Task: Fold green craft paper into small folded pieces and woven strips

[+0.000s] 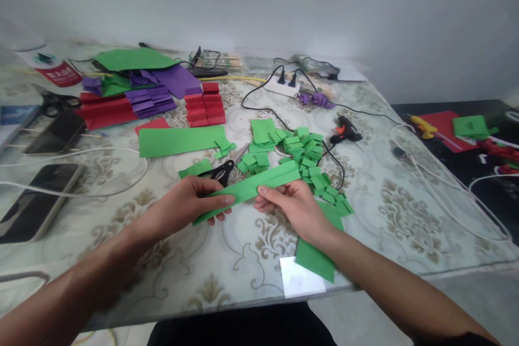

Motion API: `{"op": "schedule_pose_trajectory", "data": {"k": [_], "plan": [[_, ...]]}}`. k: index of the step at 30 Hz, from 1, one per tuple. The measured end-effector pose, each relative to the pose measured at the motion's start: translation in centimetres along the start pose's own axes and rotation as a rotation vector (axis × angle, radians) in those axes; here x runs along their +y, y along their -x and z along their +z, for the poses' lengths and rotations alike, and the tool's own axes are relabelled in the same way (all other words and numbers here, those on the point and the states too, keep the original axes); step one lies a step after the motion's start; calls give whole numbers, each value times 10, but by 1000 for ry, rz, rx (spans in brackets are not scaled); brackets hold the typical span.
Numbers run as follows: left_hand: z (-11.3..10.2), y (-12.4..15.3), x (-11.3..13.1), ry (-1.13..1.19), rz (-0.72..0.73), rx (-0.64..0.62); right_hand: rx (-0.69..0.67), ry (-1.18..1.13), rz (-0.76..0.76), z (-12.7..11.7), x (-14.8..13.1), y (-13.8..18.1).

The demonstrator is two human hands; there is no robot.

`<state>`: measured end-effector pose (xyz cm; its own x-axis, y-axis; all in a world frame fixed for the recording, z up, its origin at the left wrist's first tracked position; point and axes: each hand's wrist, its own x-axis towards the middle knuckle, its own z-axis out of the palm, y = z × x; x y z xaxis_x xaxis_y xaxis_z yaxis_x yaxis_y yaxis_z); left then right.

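Observation:
A folded strip of green paper [247,188] is held slantwise above the table, its right end higher. My left hand [203,203] pinches its left part, thumb on top and fingers beneath. Near the strip's right part my right hand [290,203] grips the lower edge between thumb and fingers. Just behind the strip lie black-handled scissors [222,173], partly hidden by my left hand. Many small cut green paper pieces [308,154] are heaped behind and to the right. A flat green sheet [182,140] lies farther back, and another green sheet [316,259] is partly under my right forearm.
Red folded paper [205,108] and purple paper [152,100] lie at the back left. A black glue gun [345,130] and a white power strip [283,85] with cords are at the back right. Phones [40,203] lie left. A yellow glue gun [424,126] rests on the black surface beyond.

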<state>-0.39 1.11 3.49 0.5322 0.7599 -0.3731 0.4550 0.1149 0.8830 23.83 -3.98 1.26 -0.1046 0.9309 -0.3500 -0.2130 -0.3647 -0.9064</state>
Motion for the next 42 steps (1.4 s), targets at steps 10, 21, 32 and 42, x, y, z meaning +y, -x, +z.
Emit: {"op": "schedule_pose_trajectory", "data": {"k": [10, 21, 32, 42], "plan": [[-17, -5, -8, 164, 109, 200, 63, -155, -38, -4, -3, -2], [-14, -3, 3, 754, 234, 460, -272, -17, 137, -18, -2, -10], [29, 9, -5, 298, 226, -54, -556, -42, 288, 9, 5, 10], [31, 4, -5, 339, 210, 146, -462, -69, 185, 9, 9, 9]]}}
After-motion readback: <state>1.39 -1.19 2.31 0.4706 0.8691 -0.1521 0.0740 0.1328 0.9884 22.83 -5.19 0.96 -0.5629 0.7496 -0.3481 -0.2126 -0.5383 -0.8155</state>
